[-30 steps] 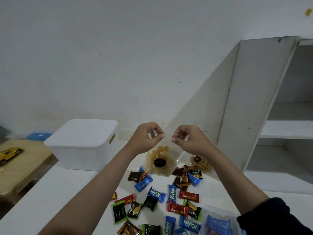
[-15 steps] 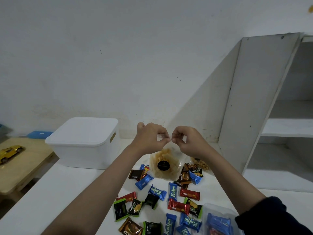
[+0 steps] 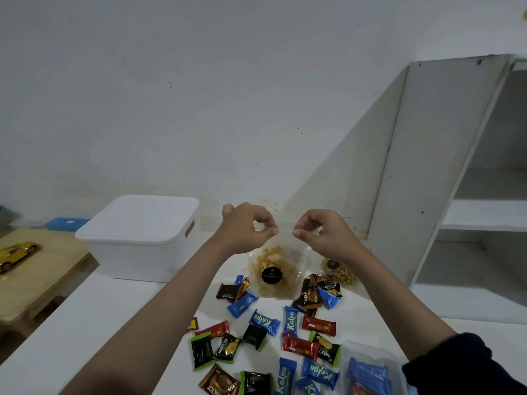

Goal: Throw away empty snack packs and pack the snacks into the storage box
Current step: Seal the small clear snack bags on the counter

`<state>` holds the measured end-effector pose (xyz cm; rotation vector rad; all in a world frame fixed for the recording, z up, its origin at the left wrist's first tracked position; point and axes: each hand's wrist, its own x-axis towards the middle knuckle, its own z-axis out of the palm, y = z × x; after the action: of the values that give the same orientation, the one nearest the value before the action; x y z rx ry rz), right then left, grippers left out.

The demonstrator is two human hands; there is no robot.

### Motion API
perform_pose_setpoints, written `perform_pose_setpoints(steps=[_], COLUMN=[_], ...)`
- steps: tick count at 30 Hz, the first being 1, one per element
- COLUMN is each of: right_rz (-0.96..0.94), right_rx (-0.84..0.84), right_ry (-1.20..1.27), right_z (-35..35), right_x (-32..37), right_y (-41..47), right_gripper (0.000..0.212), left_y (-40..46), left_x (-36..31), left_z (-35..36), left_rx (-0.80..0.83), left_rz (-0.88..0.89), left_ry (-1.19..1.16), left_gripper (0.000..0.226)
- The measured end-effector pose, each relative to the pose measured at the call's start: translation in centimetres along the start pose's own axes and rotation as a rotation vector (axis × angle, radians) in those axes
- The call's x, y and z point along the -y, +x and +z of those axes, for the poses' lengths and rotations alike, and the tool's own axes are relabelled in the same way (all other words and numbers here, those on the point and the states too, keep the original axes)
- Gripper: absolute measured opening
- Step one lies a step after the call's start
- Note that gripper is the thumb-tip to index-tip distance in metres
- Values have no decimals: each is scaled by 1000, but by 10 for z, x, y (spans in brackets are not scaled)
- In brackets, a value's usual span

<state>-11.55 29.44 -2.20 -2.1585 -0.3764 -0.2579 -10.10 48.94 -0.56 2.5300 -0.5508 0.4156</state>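
A clear bag of yellow chips with a round black label hangs above the white table. My left hand pinches the bag's top edge on the left, and my right hand pinches it on the right, a short gap apart. The white storage box stands at the back left with its lid on. Several small wrapped snacks in blue, red, black and brown lie scattered on the table under and in front of the bag. A second clear bag of round snacks lies behind my right wrist.
A clear plastic pack holding blue wrappers sits at the near right. White shelving rises at the right. At the left a lower wooden table carries a yellow toy car.
My hands came close together at the bag's top, then moved slightly apart along its edge. The bag stays hanging between them.
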Motion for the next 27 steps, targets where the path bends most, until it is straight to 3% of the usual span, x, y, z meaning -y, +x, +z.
perform_pose_setpoints(steps=[6,14,20,27], right_rz=[-36,-75,-85,-15], right_rx=[0,16,57,25], right_ry=[-42,14,31,141], right_z=[6,8,9,8], right_x=[0,0,2,-3], right_y=[-1,0,-3,-2], right_gripper=[18,10,19,6], left_y=[-2,-2,-6,-6], left_x=[-6,-13,-12,-7], left_z=[6,5,8,11], left_rx=[-7,-7,-21,-20], left_rz=[14,52,66,51], left_ry=[64,-4,-38,-31], left_gripper=[12,7,9,10])
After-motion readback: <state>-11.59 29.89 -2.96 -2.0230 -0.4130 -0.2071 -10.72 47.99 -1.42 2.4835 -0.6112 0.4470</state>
